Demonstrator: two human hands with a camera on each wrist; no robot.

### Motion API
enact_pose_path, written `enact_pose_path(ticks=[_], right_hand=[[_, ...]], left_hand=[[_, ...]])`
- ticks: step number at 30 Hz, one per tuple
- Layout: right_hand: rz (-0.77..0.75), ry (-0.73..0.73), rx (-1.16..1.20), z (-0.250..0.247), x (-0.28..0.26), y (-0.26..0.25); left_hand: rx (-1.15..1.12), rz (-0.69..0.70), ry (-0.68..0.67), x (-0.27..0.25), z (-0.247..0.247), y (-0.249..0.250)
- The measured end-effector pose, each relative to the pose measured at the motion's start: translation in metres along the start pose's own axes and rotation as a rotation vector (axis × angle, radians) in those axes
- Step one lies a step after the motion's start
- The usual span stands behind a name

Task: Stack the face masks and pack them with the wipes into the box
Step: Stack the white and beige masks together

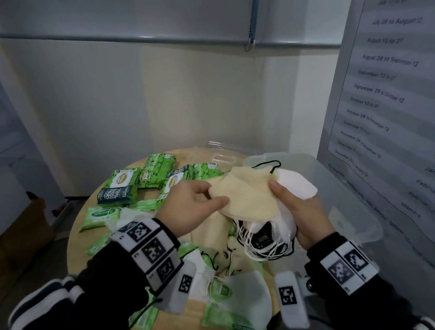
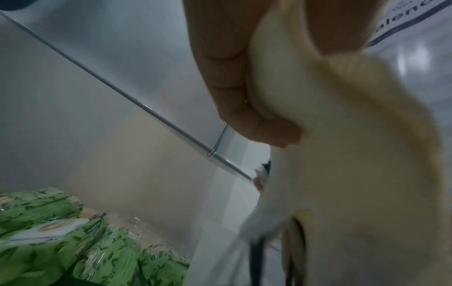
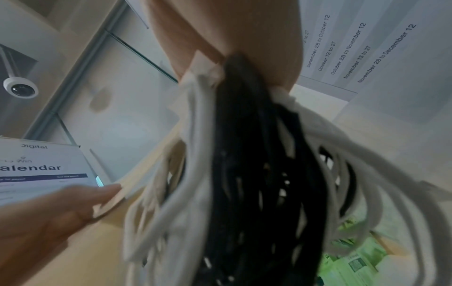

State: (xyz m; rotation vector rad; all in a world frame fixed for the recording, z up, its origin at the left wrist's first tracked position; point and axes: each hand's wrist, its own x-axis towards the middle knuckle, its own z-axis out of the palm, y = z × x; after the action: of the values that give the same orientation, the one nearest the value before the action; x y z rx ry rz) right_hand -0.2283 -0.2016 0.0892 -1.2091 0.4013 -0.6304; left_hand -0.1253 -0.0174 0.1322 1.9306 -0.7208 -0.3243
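Observation:
Above the round wooden table both hands hold a stack of face masks. The top mask is cream; white ones stick out behind it. My left hand pinches the cream mask's left edge between thumb and fingers. My right hand grips the stack's right end, thumb on top, and white and black ear loops dangle below it. Green wipes packs lie on the table's far left. A clear plastic box sits at the right, behind the stack.
A white mask and more wipes packs lie on the table's near side. The clear lid rests at the back. Printed posters stand close on the right. A wall is just behind the table.

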Motion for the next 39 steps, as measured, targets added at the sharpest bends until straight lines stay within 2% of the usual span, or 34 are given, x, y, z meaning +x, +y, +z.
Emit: enact_pose_path(ticks=[3,6,8,10,13,16,18,20,24,26,28,30,32,33,34,37,39], right_hand=[[0.005,0.081,-0.051,-0.005,0.0,0.001],[0.012,0.159,-0.068,-0.013,0.003,-0.002],[0.004,0.172,-0.083,-0.014,0.002,-0.006],[0.002,0.131,-0.144,-0.012,-0.001,-0.01],[0.015,-0.089,-0.203,-0.009,-0.01,-0.018],[0.049,-0.302,-0.262,0.0,-0.019,-0.024],[0.049,-0.321,-0.269,0.005,-0.021,-0.023],[0.021,-0.265,-0.269,0.007,-0.019,-0.02],[-0.026,-0.069,-0.27,0.0,-0.01,-0.013],[-0.039,-0.004,-0.276,-0.005,-0.007,-0.013],[-0.029,0.024,-0.277,-0.006,-0.006,-0.013],[-0.013,0.019,-0.273,-0.004,-0.006,-0.012],[0.0,-0.012,-0.25,0.002,-0.008,-0.012],[0.009,-0.03,-0.238,0.005,-0.009,-0.011],[0.018,-0.051,-0.228,0.008,-0.01,-0.012],[0.058,-0.113,-0.21,0.014,-0.015,-0.014],[0.064,-0.145,-0.247,0.015,-0.017,-0.016]], left_hand=[[-0.092,0.046,0.161,0.007,-0.013,0.004],[0.085,0.12,0.222,0.01,-0.03,0.007],[0.278,0.103,0.117,0.011,-0.039,0.008],[0.398,0.07,-0.05,0.011,-0.043,0.008],[0.476,0.066,-0.28,0.008,-0.042,0.005],[0.483,0.13,-0.354,0.005,-0.036,0.003],[0.42,0.182,-0.37,0.003,-0.03,0.003],[0.33,0.223,-0.347,0.003,-0.026,0.003],[0.137,0.245,-0.133,0.007,-0.031,0.004],[0.046,0.246,-0.092,0.008,-0.039,0.009],[-0.049,0.269,-0.179,0.005,-0.047,0.018],[-0.099,0.272,-0.344,0.002,-0.049,0.028],[-0.065,0.229,-0.5,0.001,-0.043,0.034],[-0.013,0.198,-0.535,0.003,-0.037,0.034],[0.049,0.168,-0.531,0.005,-0.031,0.032],[0.213,0.115,-0.409,0.014,-0.016,0.022],[0.227,0.1,-0.367,0.015,-0.011,0.017]])
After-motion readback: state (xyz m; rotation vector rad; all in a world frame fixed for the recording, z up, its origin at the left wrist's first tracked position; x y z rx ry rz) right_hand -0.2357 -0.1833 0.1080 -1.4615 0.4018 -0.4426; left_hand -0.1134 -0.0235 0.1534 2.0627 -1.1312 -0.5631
